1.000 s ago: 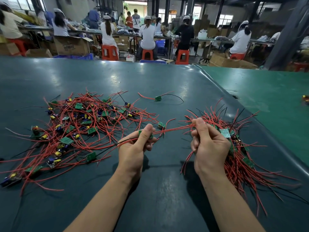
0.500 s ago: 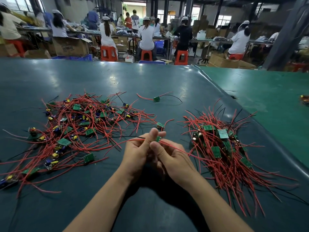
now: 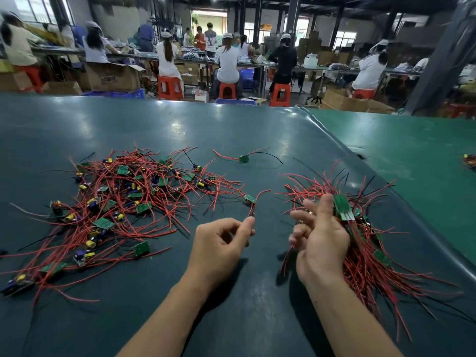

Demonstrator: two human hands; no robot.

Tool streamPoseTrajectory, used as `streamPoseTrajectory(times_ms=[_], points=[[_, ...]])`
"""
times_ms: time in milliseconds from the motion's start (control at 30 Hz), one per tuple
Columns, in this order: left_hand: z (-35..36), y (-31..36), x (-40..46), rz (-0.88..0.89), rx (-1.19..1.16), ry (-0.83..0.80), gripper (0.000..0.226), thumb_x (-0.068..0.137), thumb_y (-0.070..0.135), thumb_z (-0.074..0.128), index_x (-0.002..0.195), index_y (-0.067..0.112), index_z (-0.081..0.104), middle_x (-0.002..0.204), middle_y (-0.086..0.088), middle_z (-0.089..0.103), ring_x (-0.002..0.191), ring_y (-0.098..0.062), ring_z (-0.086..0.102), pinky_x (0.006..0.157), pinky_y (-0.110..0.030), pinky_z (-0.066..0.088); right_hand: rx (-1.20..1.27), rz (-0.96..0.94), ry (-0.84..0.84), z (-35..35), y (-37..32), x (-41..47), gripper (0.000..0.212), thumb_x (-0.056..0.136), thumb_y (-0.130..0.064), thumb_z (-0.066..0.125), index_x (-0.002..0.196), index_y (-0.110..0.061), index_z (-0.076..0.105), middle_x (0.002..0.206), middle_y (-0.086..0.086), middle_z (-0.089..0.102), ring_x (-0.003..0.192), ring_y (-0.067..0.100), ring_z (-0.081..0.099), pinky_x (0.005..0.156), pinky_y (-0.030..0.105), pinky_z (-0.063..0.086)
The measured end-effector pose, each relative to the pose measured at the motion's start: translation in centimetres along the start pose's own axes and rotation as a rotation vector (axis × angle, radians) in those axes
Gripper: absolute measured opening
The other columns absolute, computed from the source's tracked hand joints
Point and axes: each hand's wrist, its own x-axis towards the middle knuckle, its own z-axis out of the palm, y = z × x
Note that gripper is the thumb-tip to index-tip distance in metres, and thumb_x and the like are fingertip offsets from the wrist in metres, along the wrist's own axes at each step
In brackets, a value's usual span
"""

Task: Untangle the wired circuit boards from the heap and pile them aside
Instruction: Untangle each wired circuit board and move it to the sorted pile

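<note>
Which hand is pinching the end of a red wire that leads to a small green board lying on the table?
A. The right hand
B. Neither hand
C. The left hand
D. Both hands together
C: the left hand pinches the red wire between thumb and forefinger, and it runs up to the board on the table, while the right hand is over the pile.

Two bare forearms in view, no sleeves down to the bottom frame edge. Left hand (image 3: 219, 247) and right hand (image 3: 319, 238) were ungloved — no watch, no wristband, no tape. Nails short, unpainted. A ring-like glint near the right fingers (image 3: 310, 213) — too small to confirm.
</note>
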Motion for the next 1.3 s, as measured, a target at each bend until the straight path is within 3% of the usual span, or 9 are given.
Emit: streamPoseTrajectory(times_ms=[200,367,500,667,800,900,1000,1167,1300], points=[[-1.8,-0.2,0.9,0.179,0.592,0.336,0.017,0.088,0.031,0.065,0.077,0.020,0.072,0.079,0.007,0.069,0.078,-0.022,0.057,0.066,-0.033,0.046,-0.088,0.100,-0.142,0.0,1.1,0.0,0.041,0.101,-0.040,0.048,0.087,-0.005,0.064,0.050,0.002,0.058,0.030,0.010,0.042,0.031,0.019,0.035],[-5.5,-1.6,2.5,-0.246,0.928,0.376,0.033,0.089,0.031,0.061,0.120,0.019,0.065,0.120,-0.010,0.059,0.116,-0.032,0.044,0.094,-0.044,0.036,-0.266,0.011,-0.400,0.0,2.0,-1.2,0.044,0.093,-0.050,0.052,0.076,-0.014,0.068,0.052,0.006,0.057,0.032,0.014,0.042,0.033,0.021,0.036],[-6.1,-2.1,2.3,-0.401,1.063,0.272,0.026,0.095,0.033,0.055,0.115,0.023,0.068,0.115,-0.007,0.063,0.111,-0.032,0.050,0.092,-0.044,0.038,-0.268,0.013,-0.440,0.0,2.0,-1.2,0.045,0.087,-0.056,0.053,0.074,-0.016,0.070,0.052,0.006,0.056,0.033,0.015,0.043,0.034,0.021,0.036],[-6.0,-1.6,2.3,-0.206,0.862,0.507,0.019,0.095,0.013,0.058,0.109,0.014,0.071,0.105,-0.014,0.065,0.096,-0.036,0.056,0.082,-0.045,0.041,-0.295,-0.001,-0.424,-0.1,1.8,-1.1,0.045,0.090,-0.052,0.052,0.071,-0.015,0.070,0.051,0.007,0.056,0.034,0.015,0.043,0.033,0.021,0.036],[-5.3,-0.4,2.1,0.282,0.568,0.703,0.017,0.095,-0.002,0.055,0.101,0.000,0.070,0.097,-0.019,0.060,0.088,-0.026,0.056,0.078,-0.027,0.043,-0.412,-0.038,-0.484,-0.1,2.2,-1.3,0.034,0.098,-0.035,0.054,0.076,-0.014,0.069,0.053,0.005,0.058,0.036,0.014,0.044,0.034,0.022,0.035],[-3.5,0.3,1.5,0.573,0.437,0.556,0.017,0.093,-0.004,0.052,0.099,-0.003,0.068,0.096,-0.016,0.058,0.094,-0.015,0.052,0.087,-0.019,0.041,-0.575,-0.102,-0.624,-0.1,2.9,-1.8,0.005,0.093,-0.021,0.065,0.093,-0.025,0.069,0.063,-0.001,0.062,0.041,0.010,0.050,0.038,0.021,0.038],[-1.1,0.9,0.1,0.689,0.269,0.287,0.026,0.086,-0.009,0.051,0.106,0.003,0.063,0.103,-0.009,0.054,0.096,-0.012,0.052,0.087,-0.021,0.043,-0.743,-0.143,-0.790,0.0,3.2,-2.1,0.045,0.085,-0.007,0.071,0.118,-0.035,0.057,0.073,-0.008,0.065,0.048,0.010,0.050,0.047,0.023,0.043],[1.4,1.1,-1.4,0.859,0.173,-0.103,0.029,0.086,-0.002,0.054,0.113,0.008,0.058,0.108,-0.013,0.059,0.097,-0.030,0.061,0.084,-0.041,0.051,-0.888,-0.292,-0.841,0.2,1.8,-2.2,0.023,0.085,-0.018,0.054,0.104,-0.023,0.066,0.101,-0.006,0.069,0.097,0.007,0.065,0.088,0.020,0.050],[1.9,1.5,-1.5,0.859,0.140,-0.002,0.014,0.088,0.009,0.062,0.102,0.007,0.061,0.101,-0.009,0.062,0.095,-0.026,0.061,0.085,-0.038,0.051,-0.476,-0.126,-0.665,0.2,1.3,-1.9,0.020,0.086,0.012,0.058,0.092,-0.004,0.068,0.080,-0.002,0.069,0.070,0.008,0.065,0.064,0.013,0.051]])
